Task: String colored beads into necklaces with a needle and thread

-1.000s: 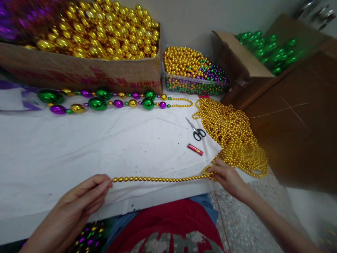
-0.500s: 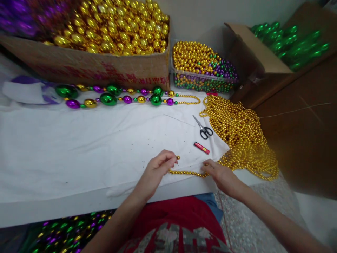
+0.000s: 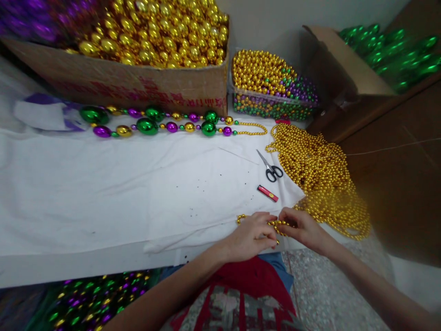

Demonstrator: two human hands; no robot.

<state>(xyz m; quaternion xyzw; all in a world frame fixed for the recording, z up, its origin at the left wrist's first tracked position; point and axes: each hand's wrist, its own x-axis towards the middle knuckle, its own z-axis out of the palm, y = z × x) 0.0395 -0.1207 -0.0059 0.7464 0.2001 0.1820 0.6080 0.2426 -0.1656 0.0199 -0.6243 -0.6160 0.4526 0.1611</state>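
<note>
My left hand (image 3: 250, 236) and my right hand (image 3: 305, 229) meet at the near edge of the white-covered table (image 3: 103, 193). Both pinch a strand of small gold beads (image 3: 272, 224), folded up short between them; a loop of it pokes out left of my left hand. The strand runs to the big heap of gold bead strands (image 3: 317, 174) lying just right of my right hand.
Black scissors (image 3: 272, 169) and a red lighter (image 3: 268, 193) lie just behind my hands. A finished necklace of green, purple and gold beads (image 3: 155, 123) stretches along the back. Behind it stand a carton of gold balls (image 3: 138, 55), a tray of mixed beads (image 3: 272, 87) and a box of green balls (image 3: 379, 50).
My left hand has travelled right along the table edge with the strand's end until it met my right hand. The stretched strand is now bunched between both hands.
</note>
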